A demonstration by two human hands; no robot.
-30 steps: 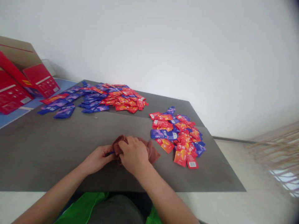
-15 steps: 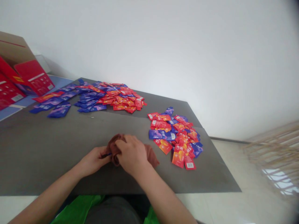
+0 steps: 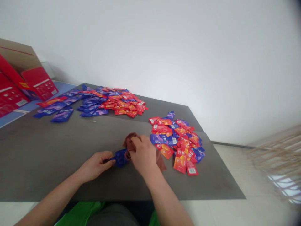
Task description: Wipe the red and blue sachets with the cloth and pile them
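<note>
My left hand [image 3: 100,164] pinches the left end of a blue packet [image 3: 121,158] low over the grey table [image 3: 47,157]. A brown cloth [image 3: 161,160] is bunched in my right hand [image 3: 143,152], touching the packet's right end. To the right of that hand lies a loose heap of red packets [image 3: 180,159] and blue packets [image 3: 162,139]. Farther back on the left is a larger pile, with blue packets [image 3: 61,115] on its left side and red packets [image 3: 132,113] on its right.
An open red cardboard box [image 3: 39,84] stands at the far left on a blue surface [image 3: 64,87]. Behind the table rises a white wall [image 3: 164,53]. Slatted wooden poles [image 3: 277,153] show on the right over the pale floor.
My right hand and the cloth have moved right, away from my left hand, which moved only slightly. The blue packet, mostly covered before, now shows between my hands.
</note>
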